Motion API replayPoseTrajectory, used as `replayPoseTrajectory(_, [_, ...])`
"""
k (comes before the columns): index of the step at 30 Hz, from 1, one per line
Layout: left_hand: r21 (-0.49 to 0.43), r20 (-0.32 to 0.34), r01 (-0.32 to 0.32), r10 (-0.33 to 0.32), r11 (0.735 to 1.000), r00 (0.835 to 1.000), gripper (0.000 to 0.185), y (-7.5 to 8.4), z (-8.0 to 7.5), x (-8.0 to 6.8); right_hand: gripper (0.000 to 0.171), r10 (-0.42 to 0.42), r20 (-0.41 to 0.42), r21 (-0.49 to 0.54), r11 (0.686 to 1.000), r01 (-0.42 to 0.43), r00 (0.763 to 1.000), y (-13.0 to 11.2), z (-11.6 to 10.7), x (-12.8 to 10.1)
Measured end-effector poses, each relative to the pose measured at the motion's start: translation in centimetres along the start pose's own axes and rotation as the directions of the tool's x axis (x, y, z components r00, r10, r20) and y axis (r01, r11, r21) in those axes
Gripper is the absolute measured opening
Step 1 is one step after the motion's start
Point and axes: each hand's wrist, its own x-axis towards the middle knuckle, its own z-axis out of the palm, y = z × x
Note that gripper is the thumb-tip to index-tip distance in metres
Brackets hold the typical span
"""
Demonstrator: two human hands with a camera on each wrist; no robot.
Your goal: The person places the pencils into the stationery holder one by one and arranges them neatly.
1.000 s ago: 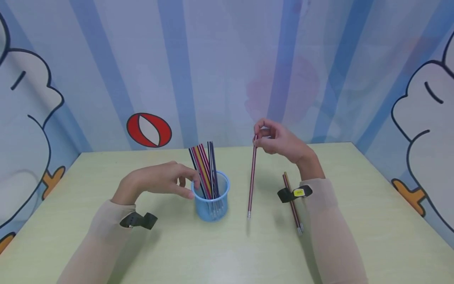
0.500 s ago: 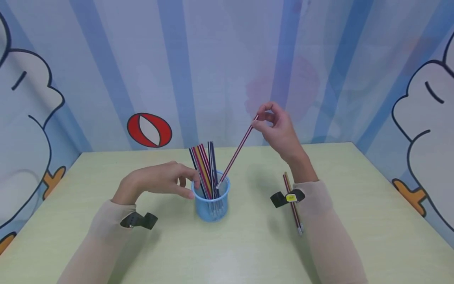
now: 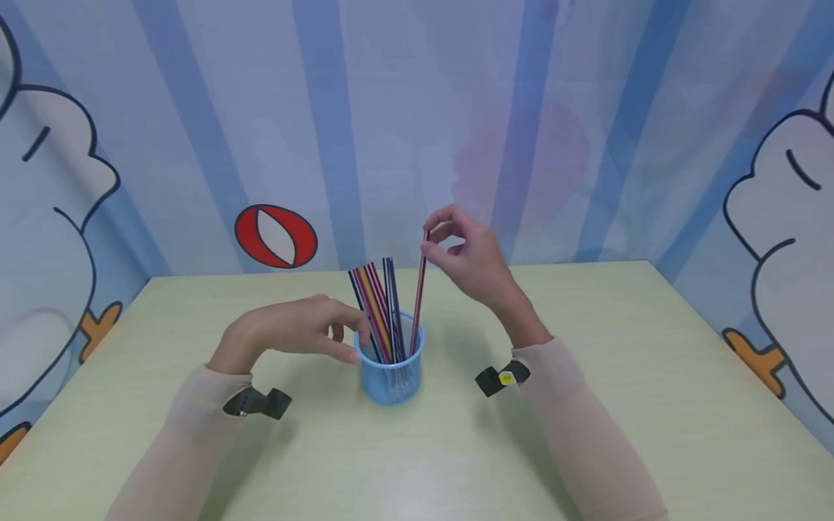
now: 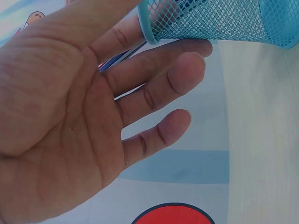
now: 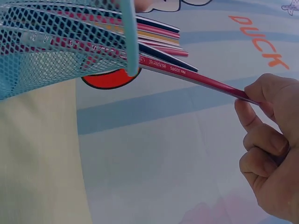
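Note:
A blue mesh cup [image 3: 391, 376] stands mid-table with several striped pencils [image 3: 378, 311] upright in it. My right hand [image 3: 456, 250] pinches the top end of a red striped pencil [image 3: 418, 297] whose lower end is inside the cup. In the right wrist view the red striped pencil [image 5: 196, 77] runs from the mesh cup [image 5: 56, 46] to my curled right hand [image 5: 266, 135]. My left hand [image 3: 293, 329] rests against the cup's left side, fingers relaxed. The left wrist view shows my left hand [image 4: 182, 93] with straight fingers, the index along the cup [image 4: 224, 21].
The pale green table [image 3: 651, 405] is boxed in by blue striped cartoon walls [image 3: 586, 145] at the back and both sides. A red and white ball picture [image 3: 276, 236] is on the back wall. Black wrist straps [image 3: 502, 379] sit on both sleeves.
My right hand carried the red striped pencil left from beside the cup, tipped its lower end over the rim, then stood it nearly upright inside. The left hand stayed at the cup.

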Motion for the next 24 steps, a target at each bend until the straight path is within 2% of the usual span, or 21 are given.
replayPoseTrajectory(5, [0.0, -0.002, -0.005, 0.005, 1.0, 1.0, 0.025, 0.0, 0.0, 0.0, 0.015, -0.005, 0.075, -0.085, 0.996, 0.011, 0.997, 2.2, 1.8, 0.2])
replayPoseTrajectory(11, [-0.003, -0.002, -0.038, 0.038, 0.999, 0.999, 0.025, 0.1, 0.0, 0.2, 0.016, 0.052, 0.157, -0.13, 0.991, -0.032, 0.986, 3.4, 2.6, 0.1])
replayPoseTrajectory(15, [-0.004, 0.001, -0.051, 0.051, 0.999, 0.999, 0.024, 0.1, 0.1, 0.2, 0.019, 0.079, 0.208, -0.149, 0.988, -0.049, 0.975, 3.5, 2.5, 0.0])
replayPoseTrajectory(24, [-0.008, -0.002, -0.04, 0.04, 0.999, 0.999, 0.028, 0.1, 0.0, 0.2, 0.03, 0.047, 0.345, -0.131, 0.991, -0.002, 0.937, 3.4, 0.7, 0.2])
